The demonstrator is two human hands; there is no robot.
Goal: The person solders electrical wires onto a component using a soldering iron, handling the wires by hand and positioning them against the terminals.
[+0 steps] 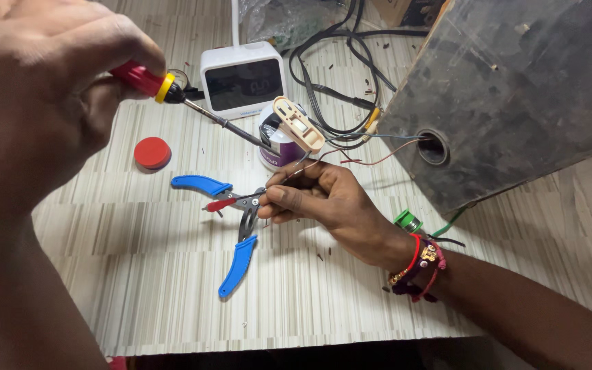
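Gripping a red-handled soldering iron (173, 92) with a yellow collar, the left hand (42, 103) is closed around the handle, the metal tip held toward a beige plastic switch part (298, 123). Thin red and brown wires (351, 156) are pinched in the closed right hand (323, 202), just below that switch part. Blue-handled pliers (231, 223) lie open on the striped worktop (173, 301), touching the right hand's fingertips, below-left of the switch part.
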